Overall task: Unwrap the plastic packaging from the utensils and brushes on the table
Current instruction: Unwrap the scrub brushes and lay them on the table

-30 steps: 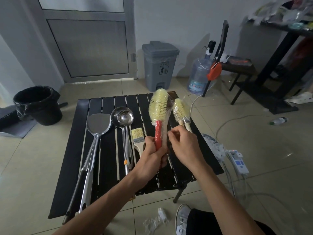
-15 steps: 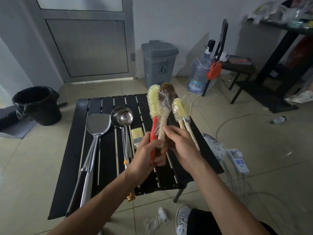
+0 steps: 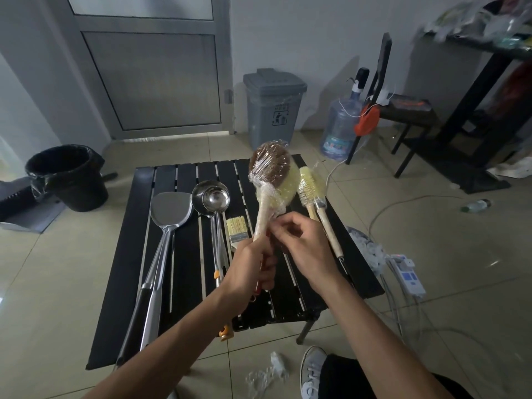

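My left hand (image 3: 250,270) grips the handles of a plastic-wrapped bundle of brushes (image 3: 272,180) held upright over the black slatted table (image 3: 187,283). The bundle shows a brown brush head in front and a yellow one behind, under clear film. My right hand (image 3: 305,244) pinches the film at the bundle's neck. Two thin yellow bottle brushes (image 3: 312,194) with wooden handles lie on the table to the right, partly behind my right hand. On the table's left lie a steel spatula (image 3: 169,211), two steel ladles (image 3: 213,198) and a small paint brush (image 3: 237,228).
Crumpled plastic film (image 3: 267,372) lies on the tiled floor by my shoe (image 3: 312,370). A black bucket (image 3: 67,177) stands far left, a grey bin (image 3: 273,105) behind the table, a water jug (image 3: 341,128) and chair at right. A power strip (image 3: 407,275) and cables lie right of the table.
The bundle has turned in my left hand: the brown brush head now faces me and the yellow head is behind it. My right hand moved from the handle to the film at the neck.
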Motion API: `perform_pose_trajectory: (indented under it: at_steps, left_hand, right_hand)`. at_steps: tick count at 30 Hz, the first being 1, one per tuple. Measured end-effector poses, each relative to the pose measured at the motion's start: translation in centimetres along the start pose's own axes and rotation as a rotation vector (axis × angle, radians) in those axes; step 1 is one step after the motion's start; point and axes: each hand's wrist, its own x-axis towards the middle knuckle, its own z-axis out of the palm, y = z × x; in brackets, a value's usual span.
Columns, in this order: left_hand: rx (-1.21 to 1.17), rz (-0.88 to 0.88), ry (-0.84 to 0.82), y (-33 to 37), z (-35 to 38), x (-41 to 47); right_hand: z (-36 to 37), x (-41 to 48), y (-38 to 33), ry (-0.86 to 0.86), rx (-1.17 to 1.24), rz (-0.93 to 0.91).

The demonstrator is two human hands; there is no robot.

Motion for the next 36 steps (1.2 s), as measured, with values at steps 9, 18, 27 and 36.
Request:
perform_pose_trajectory:
  at_steps: [9,18,27,36]
  left_hand:
    - [0.036,-0.005,0.062,-0.7,-0.1,0.3]
    - [-0.061,-0.062,0.025,-0.5,-0.1,0.4]
    - [-0.082,-0.084,0.023,-0.4,0.1,0.1]
    - [-0.206,-0.158,0.099,0.2,-0.7,0.4]
  right_hand:
    - [0.8,-0.2,-0.4,0.088,-0.432,-0.182]
    - [0.1,0.5,-0.1,0.237,-0.21,0.033]
    - [0.2,0.3,-0.6,0.293,-0.215,-0.047]
    - [0.8,-0.9,-1.6,0.222,-0.254,-0.228]
